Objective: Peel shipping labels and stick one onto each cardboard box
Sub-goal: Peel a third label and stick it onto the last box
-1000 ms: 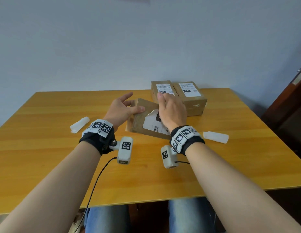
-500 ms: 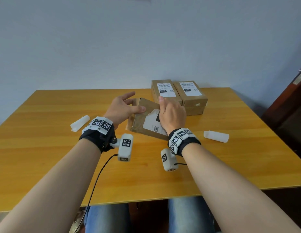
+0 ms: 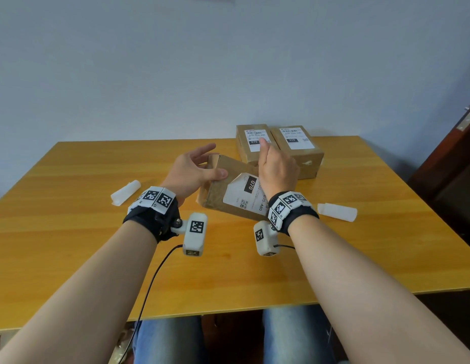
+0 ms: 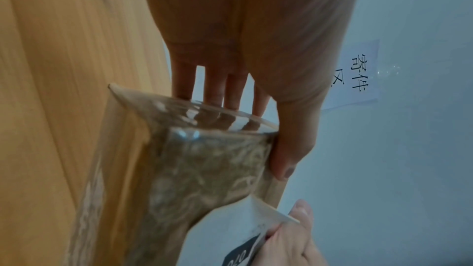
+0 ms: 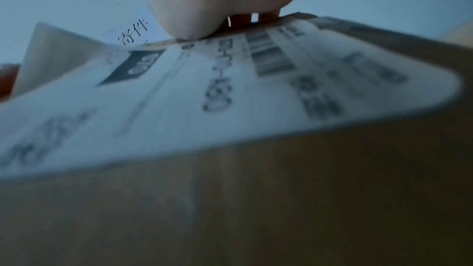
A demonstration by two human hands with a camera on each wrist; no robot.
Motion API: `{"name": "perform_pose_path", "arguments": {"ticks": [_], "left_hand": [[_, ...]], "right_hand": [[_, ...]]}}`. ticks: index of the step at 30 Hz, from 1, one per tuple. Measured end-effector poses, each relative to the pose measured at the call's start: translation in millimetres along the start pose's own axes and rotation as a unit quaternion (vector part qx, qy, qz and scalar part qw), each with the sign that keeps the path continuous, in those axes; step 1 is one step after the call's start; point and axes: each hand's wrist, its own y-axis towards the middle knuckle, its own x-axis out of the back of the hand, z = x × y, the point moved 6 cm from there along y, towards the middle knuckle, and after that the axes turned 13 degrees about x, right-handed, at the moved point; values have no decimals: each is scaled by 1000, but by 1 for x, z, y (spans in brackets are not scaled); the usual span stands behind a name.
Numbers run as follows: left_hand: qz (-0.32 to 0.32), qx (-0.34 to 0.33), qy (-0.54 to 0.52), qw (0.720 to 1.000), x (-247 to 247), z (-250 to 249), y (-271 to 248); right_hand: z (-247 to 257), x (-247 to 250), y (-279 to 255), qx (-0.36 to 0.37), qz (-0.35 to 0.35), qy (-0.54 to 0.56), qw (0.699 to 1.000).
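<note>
Held box (image 3: 228, 190): a brown cardboard box lifted off the bench (image 3: 71, 245) and tilted; it is between the two hands, in front of the two boxes at the back
Left hand (image 3: 191, 172): its grip is on the left end of the held box; the thumb lies on the top face and the fingers (image 4: 212, 86) go behind the end; the pointer finger sticks out straight
Right hand (image 3: 277, 169): it lies on the right part of the held box, over the label; the fingers reach over the far edge of the box; the thumb presses by the label; its grip is curled round the box edge
Label (image 3: 244, 195): white, with a black patch that says 070 and a small square code; it is on the top face of the held box; the corner near the left thumb stands up off the box (image 5: 51, 52); the rest looks flat
Back left box (image 3: 251, 143): behind the held box, flat on the bench; it has a white label on top
Back right box (image 3: 296, 147): touching the back left box on its right; it has a white label on top too
White rolled paper, left (image 3: 125, 192): on the bench, well to the left of the held box
White rolled paper, right (image 3: 336, 212): on the bench, to the right of the held box
Wall sign (image 4: 358, 76): a white sheet with dark writing, on the wall behind the held box
</note>
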Motion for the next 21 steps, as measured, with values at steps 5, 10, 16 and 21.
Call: {"name": "perform_pose_path", "arguments": {"ticks": [5,10,16,21], "left_hand": [[-68,23,-34,997,13,11,4],[-156,85,-180,968,29,29,6],[-111,130,-267,948,22,35,8],[12,173,-168,970,5,33,3]], "right_hand": [[-10,5,8,-89,20,84,992],[-15,2,7,-197,111,93,970],[2,-17,-7,-356,227,317,849],[4,-15,2,-349,166,395,834]]}}
